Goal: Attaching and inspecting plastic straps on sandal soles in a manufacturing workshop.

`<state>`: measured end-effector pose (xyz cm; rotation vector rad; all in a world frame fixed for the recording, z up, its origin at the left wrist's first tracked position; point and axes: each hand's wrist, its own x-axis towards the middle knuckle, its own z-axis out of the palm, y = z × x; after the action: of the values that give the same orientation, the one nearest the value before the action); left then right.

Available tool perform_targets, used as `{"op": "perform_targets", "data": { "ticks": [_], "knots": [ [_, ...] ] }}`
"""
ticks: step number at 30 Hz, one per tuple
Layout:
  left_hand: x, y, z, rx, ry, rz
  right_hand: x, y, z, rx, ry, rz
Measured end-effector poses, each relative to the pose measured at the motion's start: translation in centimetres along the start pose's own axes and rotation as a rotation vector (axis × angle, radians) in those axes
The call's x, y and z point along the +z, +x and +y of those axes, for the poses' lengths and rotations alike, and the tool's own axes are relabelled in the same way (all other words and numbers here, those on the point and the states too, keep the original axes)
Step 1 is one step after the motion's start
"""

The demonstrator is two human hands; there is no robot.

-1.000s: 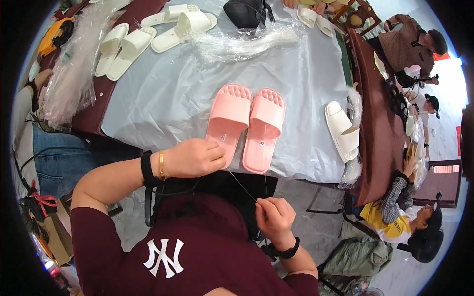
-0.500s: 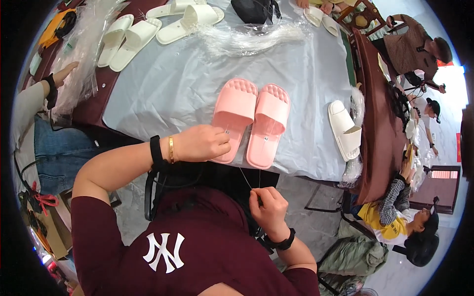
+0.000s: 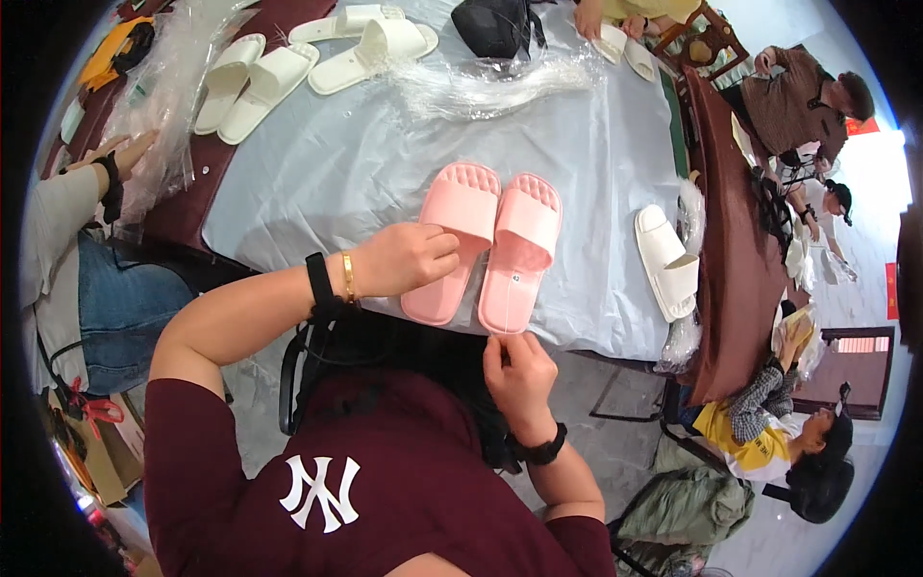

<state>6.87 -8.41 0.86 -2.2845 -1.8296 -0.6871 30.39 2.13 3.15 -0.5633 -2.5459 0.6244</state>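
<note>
Resting curled on the left pink slipper (image 3: 452, 240), the left hand (image 3: 404, 258) is touching its side in a loose grip, while the right hand (image 3: 519, 370) is pinching closed just below the right pink slipper (image 3: 519, 252) at the surface (image 3: 317, 183) edge.

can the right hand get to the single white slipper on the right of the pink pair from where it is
Probably yes. The right hand sits at the heel of the right pink slipper, and the white slipper lies just beyond on the same grey sheet, with only bare sheet between them.
</note>
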Motion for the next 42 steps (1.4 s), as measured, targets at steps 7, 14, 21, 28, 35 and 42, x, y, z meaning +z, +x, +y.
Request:
{"op": "perform_targets", "data": {
  "ticks": [7,14,21,28,35,42],
  "knots": [
    [-0.8,-0.1,-0.2,-0.394,-0.113,0.320,3.6,4.6,2.1,0.009,-0.115,0.120],
    [-0.5,1.2,-4.7,-0.891,-0.335,0.346,5.3,6.1,2.4,0.001,-0.221,0.120],
    [1.5,5.1,-8.5,-1.013,-0.296,0.072,5.7,7.1,2.8,-0.038,-0.239,0.132],
    [3.4,5.9,-10.0,-0.982,-0.183,0.131,5.3,7.2,3.2,-0.013,-0.211,0.114],
    [4.1,5.2,-10.7,-0.981,-0.184,0.273,4.2,8.6,3.9,-0.047,-0.069,0.225],
    [2.0,6.2,-9.5,-1.000,-0.360,0.365,2.2,14.0,9.0,0.333,0.126,0.256]
  ]
}}
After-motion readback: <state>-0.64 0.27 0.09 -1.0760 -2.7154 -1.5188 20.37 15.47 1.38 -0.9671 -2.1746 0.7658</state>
